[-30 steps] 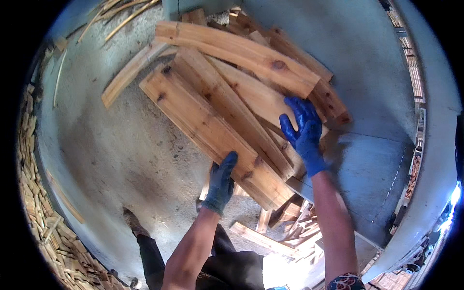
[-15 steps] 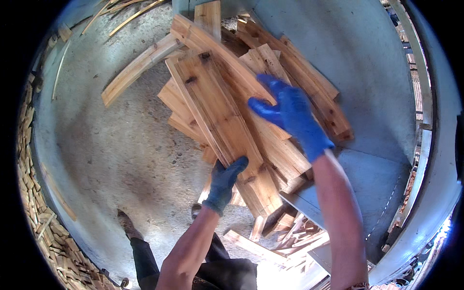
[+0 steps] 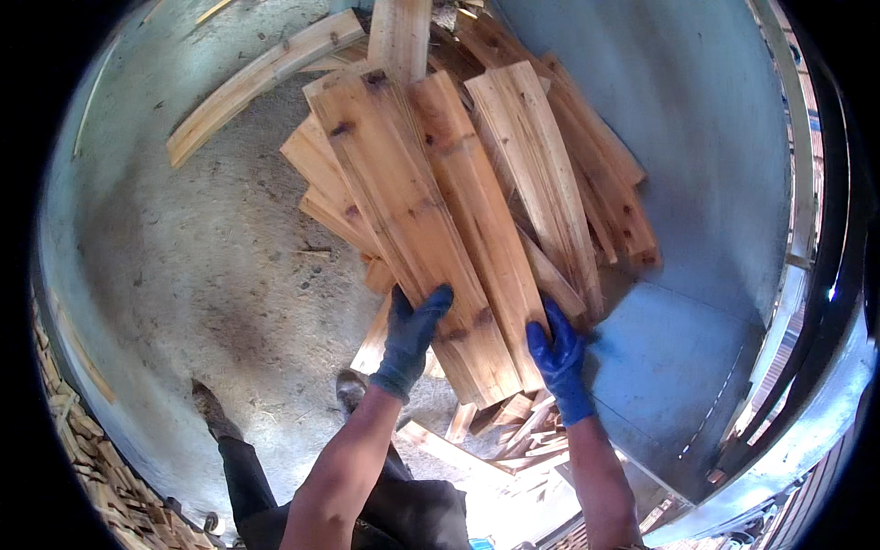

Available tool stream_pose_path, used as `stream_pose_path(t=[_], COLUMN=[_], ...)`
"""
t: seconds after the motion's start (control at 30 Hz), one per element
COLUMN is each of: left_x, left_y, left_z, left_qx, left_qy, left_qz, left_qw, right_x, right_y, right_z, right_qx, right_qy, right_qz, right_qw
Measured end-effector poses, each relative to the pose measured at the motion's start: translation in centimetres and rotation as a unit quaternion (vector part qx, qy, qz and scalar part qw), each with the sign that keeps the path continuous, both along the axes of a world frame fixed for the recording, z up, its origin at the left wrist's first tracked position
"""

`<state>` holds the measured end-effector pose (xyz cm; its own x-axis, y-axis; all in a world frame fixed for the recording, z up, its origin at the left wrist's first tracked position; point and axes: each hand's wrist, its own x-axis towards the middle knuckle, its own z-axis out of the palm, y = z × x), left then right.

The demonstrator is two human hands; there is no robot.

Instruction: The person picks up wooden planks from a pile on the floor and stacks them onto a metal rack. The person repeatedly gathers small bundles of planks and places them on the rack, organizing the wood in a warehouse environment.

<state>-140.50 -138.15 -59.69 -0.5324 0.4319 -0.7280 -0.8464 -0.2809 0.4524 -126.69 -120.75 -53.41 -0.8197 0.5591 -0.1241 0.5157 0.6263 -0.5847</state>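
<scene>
My left hand (image 3: 411, 341), in a dark grey-green glove, grips the near left edge of a wide knotty wooden board (image 3: 403, 220), its thumb lying on the upper face. Right beside that board, roughly parallel to it, lies a narrower plank (image 3: 481, 215). My right hand (image 3: 557, 362), in a blue glove, is closed at the near right edge of this plank, thumb on one side and fingers along the other. Under and beyond both pieces spreads a pile of other boards, with a pale board (image 3: 541, 165) to the right.
A curved-looking board (image 3: 257, 82) lies apart at the far left on the dusty concrete floor (image 3: 229, 247). Short wood scraps (image 3: 522, 435) are heaped near my legs. Blue-grey metal panels (image 3: 678, 357) stand on the right. More stacked offcuts (image 3: 119, 486) line the lower left rim.
My right hand has come down and nearer, from open above the pile to the narrower plank's edge. That plank now lies beside the wide board. My left hand keeps its hold.
</scene>
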Motion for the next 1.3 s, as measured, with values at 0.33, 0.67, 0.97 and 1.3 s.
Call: stream_pose_path(t=[0.33, 0.67, 0.97, 1.3], left_x=[0.3, 0.0, 0.4, 3.1], left_y=[0.9, -0.1, -0.4, -0.4], left_z=[0.0, 0.4, -0.1, -3.0], left_qx=[-0.004, -0.011, -0.013, 0.206], left_qy=[0.032, 0.023, 0.041, -0.145], left_qz=[0.012, -0.015, -0.023, 0.189], left_qw=[0.999, 1.000, 0.999, 0.949], right_x=[-10.7, -14.8, -18.6, -11.9], right_y=[10.4, 4.1, -1.2, -0.2], right_z=[-1.1, 8.6, 7.5, -0.5], right_qx=[0.021, 0.209, 0.069, -0.055], right_qy=[0.034, 0.095, 0.016, -0.061], right_qz=[-0.044, 0.141, 0.249, 0.051], right_qw=[0.998, 0.963, 0.966, 0.995])
